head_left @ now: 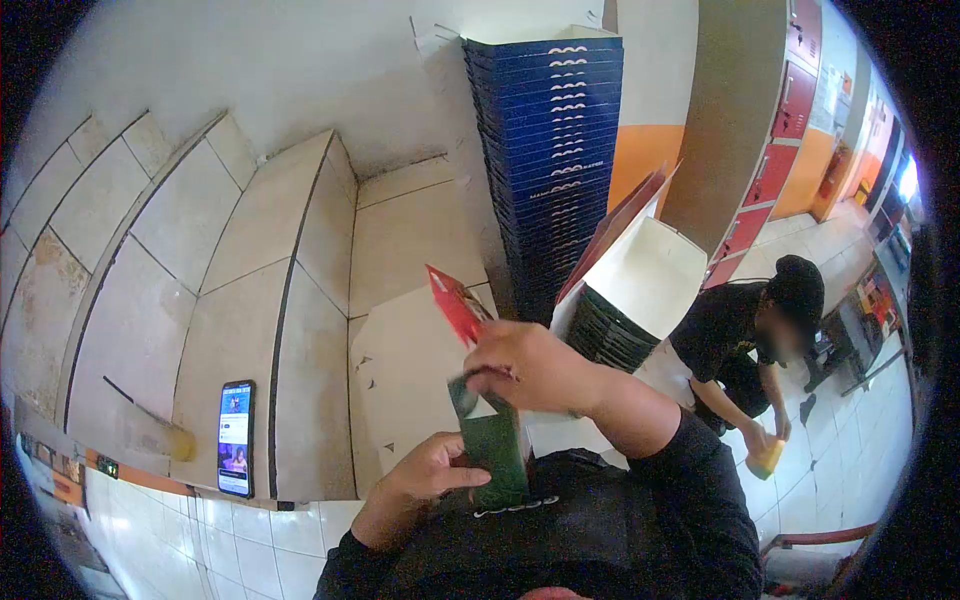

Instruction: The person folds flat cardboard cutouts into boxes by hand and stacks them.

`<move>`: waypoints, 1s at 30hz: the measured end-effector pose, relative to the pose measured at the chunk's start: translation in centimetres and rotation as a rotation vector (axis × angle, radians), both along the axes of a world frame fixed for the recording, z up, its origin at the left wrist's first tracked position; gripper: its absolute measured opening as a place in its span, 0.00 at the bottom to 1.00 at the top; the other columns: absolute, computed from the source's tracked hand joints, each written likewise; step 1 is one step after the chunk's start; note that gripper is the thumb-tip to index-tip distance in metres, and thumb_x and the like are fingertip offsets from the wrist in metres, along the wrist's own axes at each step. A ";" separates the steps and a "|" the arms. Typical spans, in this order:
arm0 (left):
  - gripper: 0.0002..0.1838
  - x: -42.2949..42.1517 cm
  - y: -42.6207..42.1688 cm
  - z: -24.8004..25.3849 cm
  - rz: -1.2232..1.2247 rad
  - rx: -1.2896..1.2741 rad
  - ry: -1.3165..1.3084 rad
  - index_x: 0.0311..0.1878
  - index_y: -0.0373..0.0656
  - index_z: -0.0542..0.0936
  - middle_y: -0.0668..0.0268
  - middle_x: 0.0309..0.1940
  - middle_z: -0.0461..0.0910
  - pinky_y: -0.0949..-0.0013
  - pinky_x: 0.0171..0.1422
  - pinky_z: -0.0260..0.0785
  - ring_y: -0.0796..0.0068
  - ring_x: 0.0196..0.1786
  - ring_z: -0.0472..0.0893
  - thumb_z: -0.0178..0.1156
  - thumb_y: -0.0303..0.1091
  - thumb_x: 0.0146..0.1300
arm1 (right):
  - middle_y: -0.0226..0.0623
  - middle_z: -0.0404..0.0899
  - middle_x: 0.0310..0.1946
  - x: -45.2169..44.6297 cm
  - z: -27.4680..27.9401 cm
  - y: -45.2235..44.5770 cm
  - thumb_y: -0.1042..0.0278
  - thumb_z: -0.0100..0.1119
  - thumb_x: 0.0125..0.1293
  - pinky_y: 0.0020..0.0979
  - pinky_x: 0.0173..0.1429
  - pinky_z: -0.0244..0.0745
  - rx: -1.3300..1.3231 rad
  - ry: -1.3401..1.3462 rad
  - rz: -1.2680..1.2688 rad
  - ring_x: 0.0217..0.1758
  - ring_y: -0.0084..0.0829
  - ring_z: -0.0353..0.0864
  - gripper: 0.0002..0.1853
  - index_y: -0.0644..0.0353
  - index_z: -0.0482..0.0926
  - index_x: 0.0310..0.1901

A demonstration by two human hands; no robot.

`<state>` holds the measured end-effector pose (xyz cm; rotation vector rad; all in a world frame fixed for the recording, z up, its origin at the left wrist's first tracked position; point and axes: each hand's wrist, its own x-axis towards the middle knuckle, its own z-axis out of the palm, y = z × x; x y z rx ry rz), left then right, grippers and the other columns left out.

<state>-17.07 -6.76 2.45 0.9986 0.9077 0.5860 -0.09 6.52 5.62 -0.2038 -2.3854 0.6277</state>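
In front of my chest is a part-folded cardboard box [492, 455] with a dark green panel and a red, pointed flap [452, 305] sticking up at its far end. My left hand [430, 475] grips its lower side, thumb lying across the green panel. Higher up, my right hand [535, 368] has its fingers bent around the upper part, near the flap. How far the fingers reach inside is hidden. Just beyond my right hand are nested dark green boxes with white insides [645, 280]. Behind them rises a tall stack of blue boxes [545, 150] with white print.
A lit phone [237, 438] rests on the tiled ledge [245, 310] at left, near a clear cup [160, 440]. A flat white sheet [410, 370] lies on the tiled surface ahead. At right, a person in black [745, 340] crouches, holding a yellow and green object [767, 458]. Red lockers [765, 190] stand behind.
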 end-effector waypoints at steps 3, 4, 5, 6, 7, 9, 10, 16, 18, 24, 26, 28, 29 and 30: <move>0.20 -0.1 -0.1 -1.4 -0.009 -0.018 0.060 0.50 0.37 0.74 0.66 0.42 0.78 0.72 0.46 0.69 0.76 0.44 0.76 0.64 0.26 0.53 | 0.42 0.72 0.29 -0.1 -0.4 -0.6 0.74 0.58 0.50 0.38 0.39 0.71 0.143 -0.041 0.350 0.35 0.44 0.74 0.06 0.63 0.76 0.30; 0.21 -0.1 -0.2 -2.0 -0.015 0.001 0.080 0.50 0.37 0.74 0.66 0.44 0.78 0.73 0.45 0.70 0.76 0.44 0.76 0.66 0.27 0.52 | 0.42 0.72 0.28 -0.4 -0.8 -0.9 0.74 0.57 0.49 0.38 0.38 0.71 0.074 -0.076 0.485 0.35 0.43 0.74 0.04 0.63 0.75 0.28; 0.22 0.1 -0.3 -2.1 0.025 0.075 0.049 0.50 0.37 0.74 0.65 0.46 0.77 0.72 0.46 0.70 0.75 0.45 0.76 0.67 0.28 0.51 | 0.41 0.72 0.28 -0.6 -1.3 -1.2 0.75 0.57 0.48 0.38 0.37 0.71 0.006 -0.111 0.617 0.35 0.43 0.74 0.03 0.63 0.75 0.26; 0.22 0.4 -0.4 -2.0 0.064 0.152 0.017 0.49 0.37 0.74 0.64 0.48 0.76 0.71 0.46 0.70 0.75 0.45 0.76 0.68 0.28 0.50 | 0.41 0.72 0.27 -1.1 -1.9 -1.4 0.75 0.57 0.49 0.37 0.37 0.70 -0.218 -0.145 0.777 0.35 0.43 0.74 0.04 0.64 0.72 0.23; 0.23 0.7 -0.5 -2.1 0.103 0.230 -0.015 0.49 0.37 0.74 0.63 0.49 0.75 0.70 0.46 0.71 0.74 0.46 0.75 0.69 0.29 0.49 | 0.41 0.72 0.27 -0.9 -1.8 -1.2 0.75 0.57 0.50 0.37 0.37 0.69 -0.183 -0.152 0.774 0.34 0.42 0.74 0.04 0.63 0.73 0.23; 0.27 -1.0 0.8 -6.2 -0.010 0.642 -0.057 0.52 0.39 0.71 0.60 0.53 0.72 0.68 0.49 0.71 0.71 0.49 0.75 0.69 0.37 0.50 | 0.40 0.72 0.26 -0.2 -0.2 -0.6 0.75 0.57 0.51 0.36 0.36 0.69 -0.109 -0.169 0.764 0.33 0.40 0.74 0.03 0.63 0.74 0.23; 0.27 -2.8 1.3 -6.4 -0.123 0.769 -0.061 0.52 0.39 0.70 0.60 0.53 0.72 0.67 0.49 0.71 0.70 0.49 0.75 0.68 0.39 0.52 | 0.39 0.72 0.26 0.3 0.8 -0.2 0.74 0.58 0.53 0.35 0.36 0.68 -0.149 -0.116 0.640 0.33 0.37 0.75 0.04 0.63 0.76 0.24; 0.24 -5.4 0.9 -4.8 0.639 0.891 -0.500 0.53 0.39 0.70 0.58 0.51 0.73 0.66 0.47 0.73 0.68 0.47 0.77 0.64 0.36 0.55 | 0.31 0.78 0.30 2.0 4.2 0.5 0.66 0.59 0.60 0.29 0.43 0.72 -0.967 0.305 -0.146 0.37 0.24 0.75 0.05 0.56 0.81 0.32; 0.23 -5.2 1.3 -5.0 0.949 0.898 -0.487 0.53 0.39 0.69 0.58 0.50 0.74 0.65 0.46 0.74 0.67 0.46 0.77 0.63 0.36 0.57 | 0.31 0.77 0.31 0.9 3.4 1.1 0.64 0.59 0.61 0.28 0.44 0.72 -1.351 0.477 -0.047 0.39 0.22 0.74 0.08 0.54 0.80 0.41; 0.20 -3.3 1.1 -6.3 1.175 0.956 -0.318 0.54 0.39 0.69 0.56 0.48 0.75 0.64 0.43 0.76 0.65 0.44 0.79 0.59 0.33 0.60 | 0.49 0.48 0.67 -2.3 0.7 -1.9 0.67 0.64 0.55 0.42 0.60 0.65 -0.626 0.494 0.290 0.63 0.41 0.62 0.50 0.56 0.35 0.69; 0.20 -1.1 0.3 -3.3 1.238 0.896 -0.043 0.56 0.38 0.66 0.56 0.47 0.75 0.65 0.43 0.76 0.65 0.42 0.79 0.56 0.25 0.61 | 0.52 0.45 0.68 -3.3 -1.3 -3.8 0.66 0.63 0.56 0.43 0.61 0.65 -0.230 0.268 0.088 0.65 0.47 0.61 0.51 0.58 0.32 0.69; 0.21 -0.6 -0.6 -2.1 1.145 0.613 0.083 0.56 0.38 0.68 0.61 0.46 0.75 0.68 0.42 0.75 0.69 0.43 0.78 0.58 0.29 0.59 | 0.55 0.53 0.64 -4.2 -2.5 -5.2 0.64 0.61 0.58 0.42 0.58 0.68 -0.202 0.208 -0.110 0.61 0.51 0.65 0.47 0.60 0.36 0.68; 0.21 -0.3 -0.1 -2.2 1.141 0.757 0.099 0.56 0.37 0.67 0.60 0.47 0.75 0.68 0.43 0.75 0.67 0.44 0.78 0.58 0.25 0.59 | 0.56 0.58 0.61 -4.4 -2.9 -5.4 0.64 0.60 0.59 0.42 0.56 0.69 -0.229 0.174 -0.187 0.58 0.52 0.68 0.45 0.61 0.39 0.68; 0.22 0.0 0.4 -2.2 1.135 0.901 0.113 0.56 0.36 0.66 0.59 0.47 0.76 0.67 0.45 0.74 0.66 0.44 0.78 0.57 0.22 0.59 | 0.57 0.64 0.57 -4.1 -3.3 -5.2 0.65 0.60 0.58 0.42 0.53 0.71 -0.337 0.137 -0.227 0.55 0.52 0.72 0.42 0.62 0.45 0.67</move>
